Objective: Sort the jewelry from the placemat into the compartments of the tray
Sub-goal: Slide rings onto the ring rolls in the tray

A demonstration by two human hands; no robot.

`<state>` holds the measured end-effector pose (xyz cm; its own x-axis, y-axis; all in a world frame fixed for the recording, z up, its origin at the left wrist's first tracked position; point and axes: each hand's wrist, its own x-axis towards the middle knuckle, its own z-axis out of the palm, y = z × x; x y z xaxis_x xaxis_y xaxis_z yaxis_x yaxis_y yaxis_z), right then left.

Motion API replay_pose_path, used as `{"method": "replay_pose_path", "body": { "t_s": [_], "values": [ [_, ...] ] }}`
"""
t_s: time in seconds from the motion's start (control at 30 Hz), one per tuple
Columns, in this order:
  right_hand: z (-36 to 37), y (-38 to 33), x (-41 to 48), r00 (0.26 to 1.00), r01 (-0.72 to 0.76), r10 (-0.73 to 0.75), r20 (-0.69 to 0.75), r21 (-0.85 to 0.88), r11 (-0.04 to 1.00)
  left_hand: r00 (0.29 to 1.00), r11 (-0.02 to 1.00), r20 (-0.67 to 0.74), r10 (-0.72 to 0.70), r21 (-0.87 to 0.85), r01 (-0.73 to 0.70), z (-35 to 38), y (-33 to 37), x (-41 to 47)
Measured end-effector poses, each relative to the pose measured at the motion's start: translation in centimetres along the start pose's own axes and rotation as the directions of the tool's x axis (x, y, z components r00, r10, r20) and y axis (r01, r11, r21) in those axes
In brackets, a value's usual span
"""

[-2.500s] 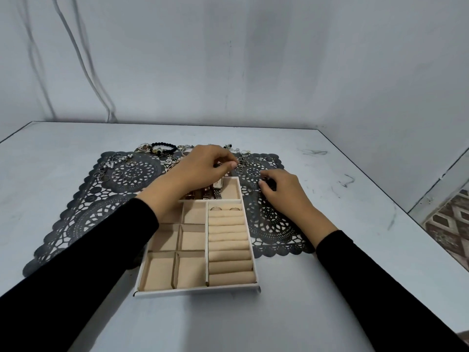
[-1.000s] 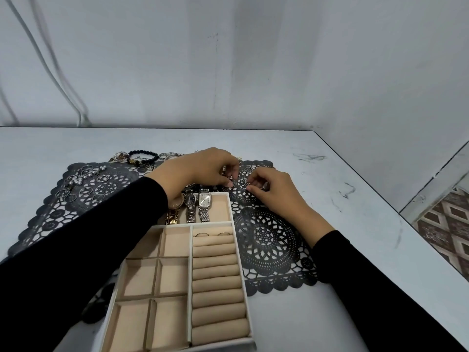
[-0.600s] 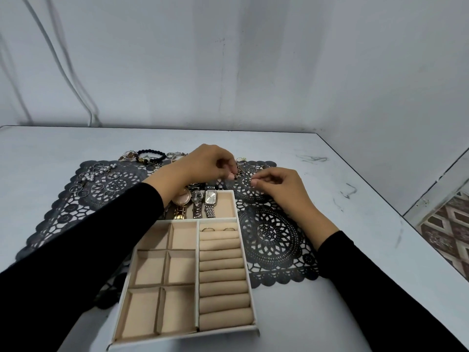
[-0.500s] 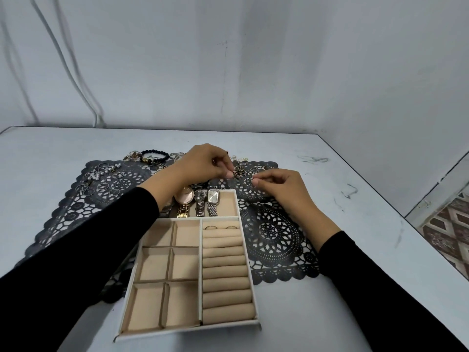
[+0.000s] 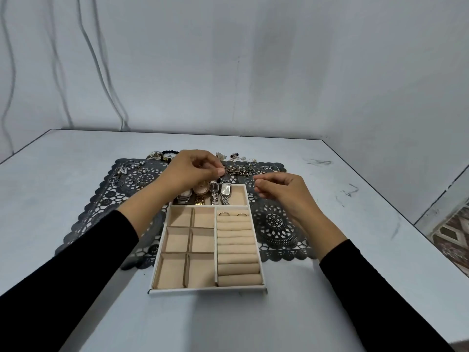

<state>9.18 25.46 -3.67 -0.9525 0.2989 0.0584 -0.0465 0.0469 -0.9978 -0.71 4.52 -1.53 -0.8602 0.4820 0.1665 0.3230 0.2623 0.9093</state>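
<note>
1. Nearest on the table, the tray sits with its long axis running away from the person. Its far half rests on the placemat.
2. The tray's six square cells on the left hold nothing. The rolls on the right carry two rings, both in the farthest slot.
3. Four watches lie side by side in the wide far compartment, straps pointing toward the person.
4. The right hand hovers off the tray's far right corner. Thumb and forefinger pinch what looks like a thin hoop; the other fingers are curled.
5. The rolls lie just nearer and to the left of that grip, with slots running left to right, and the right hand is the closer one.
6. The left hand hangs above the watches with its fingertips pressed together. Whether they hold anything cannot be told.
7. Beyond, unsorted on the placemat, are a chain, a bead bracelet and loose earrings.
</note>
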Motion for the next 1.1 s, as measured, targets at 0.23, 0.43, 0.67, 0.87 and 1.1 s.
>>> {"method": "replay_pose_path", "body": {
  "t_s": [0.23,0.43,0.67,0.87,1.1],
  "values": [
    [0.3,-0.3,-2.4,0.997,0.080,-0.077,0.029,-0.099,0.992,0.998,0.995,-0.061,0.023,-0.097,-0.029,0.3,0.3,-3.5],
    [0.5,-0.2,-3.9,0.987,0.150,-0.134,0.087,-0.215,0.965,0.991,0.993,-0.129,0.015,-0.118,-0.031,1.4,0.0,-5.6],
    [0.8,0.3,-4.3,0.972,0.226,-0.187,0.141,-0.358,0.906,0.992,0.988,-0.127,0.019,-0.151,-0.038,1.4,-0.1,-6.5],
    [0.9,0.4,-4.4,0.944,0.326,-0.241,0.226,-0.514,0.794,0.989,0.987,-0.147,0.009,-0.156,-0.032,1.3,0.2,-7.0],
    [1.0,0.0,-4.5,0.898,0.437,-0.286,0.333,-0.615,0.656,0.991,0.986,-0.137,0.003,-0.166,-0.026,1.3,0.2,-7.1]
  ]
}}
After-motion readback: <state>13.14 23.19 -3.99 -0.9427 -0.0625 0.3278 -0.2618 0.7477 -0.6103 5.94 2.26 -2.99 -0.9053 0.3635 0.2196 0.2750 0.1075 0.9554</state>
